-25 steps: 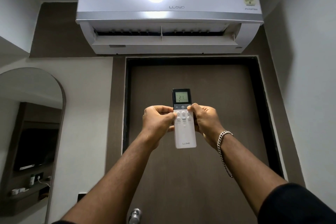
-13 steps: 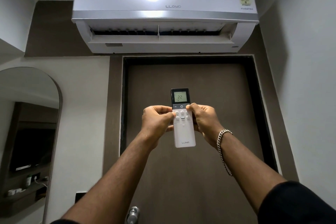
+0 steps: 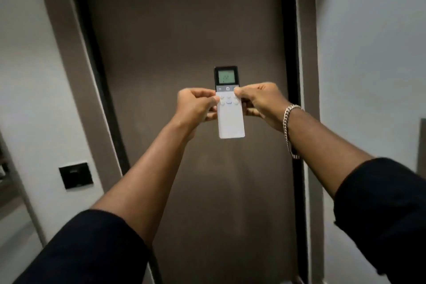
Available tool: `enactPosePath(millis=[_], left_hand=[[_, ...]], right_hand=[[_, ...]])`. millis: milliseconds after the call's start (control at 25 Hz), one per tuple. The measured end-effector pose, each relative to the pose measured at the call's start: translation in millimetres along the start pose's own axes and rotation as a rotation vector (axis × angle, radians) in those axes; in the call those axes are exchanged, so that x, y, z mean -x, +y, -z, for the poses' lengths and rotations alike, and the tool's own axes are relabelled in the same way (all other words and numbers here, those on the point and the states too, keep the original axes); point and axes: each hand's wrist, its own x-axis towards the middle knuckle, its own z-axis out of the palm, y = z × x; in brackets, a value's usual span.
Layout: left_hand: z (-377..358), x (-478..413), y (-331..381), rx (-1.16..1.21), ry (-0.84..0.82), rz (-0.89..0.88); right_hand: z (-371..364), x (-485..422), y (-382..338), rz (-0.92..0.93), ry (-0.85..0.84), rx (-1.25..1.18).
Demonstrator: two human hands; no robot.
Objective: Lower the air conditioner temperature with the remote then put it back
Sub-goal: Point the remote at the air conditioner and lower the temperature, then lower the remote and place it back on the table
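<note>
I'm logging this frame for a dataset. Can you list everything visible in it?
remote: one, white with a dark top and a lit green screen, held up mid-frame before the door
door: one, dark brown, centre
door frame: one, grey-brown, around the door
walls: two, white, left and right
switch plate: one, black, left wall
bracelet: one, silver chain, right wrist
sleeves: two, dark
hands: left hand and right hand, both gripping the remote

Illumination is dim and even, with no light source in frame. The remote (image 3: 229,101) display glows green; its digits are smeared by motion blur. The walls (image 3: 368,41) read pale grey. Wide-angle distortion bends the door frame (image 3: 76,57) at the edges.
</note>
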Motion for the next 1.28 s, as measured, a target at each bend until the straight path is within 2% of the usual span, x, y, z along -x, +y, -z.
enactPosePath(millis=[160, 360, 720, 920, 1160, 1280], left_hand=[[-57, 18, -84, -0.012, -0.127, 0.216], [-146, 67, -206, -0.043, -0.300, 0.444], [-312, 279, -449, -0.158, -0.586, 0.864], [-376, 424, -562, -0.290, -0.842, 0.932], [-412, 531, -618, -0.442, -0.986, 0.811], [-419, 551, -627, -0.468, -1.061, 0.740]], right_hand=[[52, 28, 84, -0.196, 0.079, 0.091], [126, 78, 221, -0.441, 0.258, 0.123], [252, 286, 471, -0.988, 0.640, 0.006], [294, 430, 580, -1.203, 0.895, -0.049], [309, 533, 653, -1.422, 1.061, 0.011], [310, 554, 676, -1.463, 1.085, 0.174]])
